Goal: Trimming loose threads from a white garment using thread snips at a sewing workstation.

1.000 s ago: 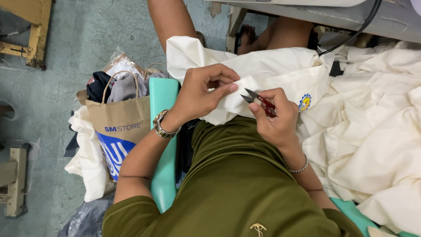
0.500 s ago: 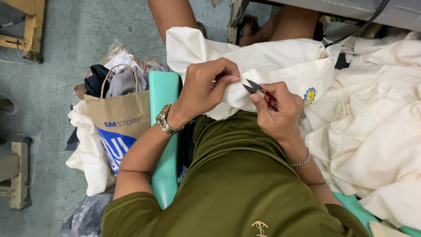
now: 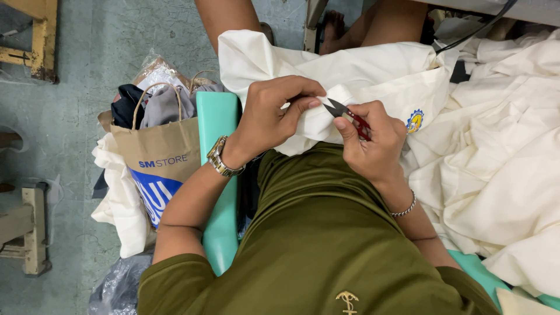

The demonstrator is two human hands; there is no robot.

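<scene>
A fold of the cream garment is pinched between the thumb and fingertips of the left hand, at the middle of the view over the lap. Red-handled thread snips are gripped in the closed right hand, the dark blades set against the pinched fold. A metal wristwatch is worn on the left wrist. A brown paper bag stuffed with cloth is seen on the left, beside the teal seat.

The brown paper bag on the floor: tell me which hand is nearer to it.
Left. The left hand pinches the cream cloth just past the teal seat edge beside the paper bag; the right hand, holding red snips, sits farther away.
</scene>
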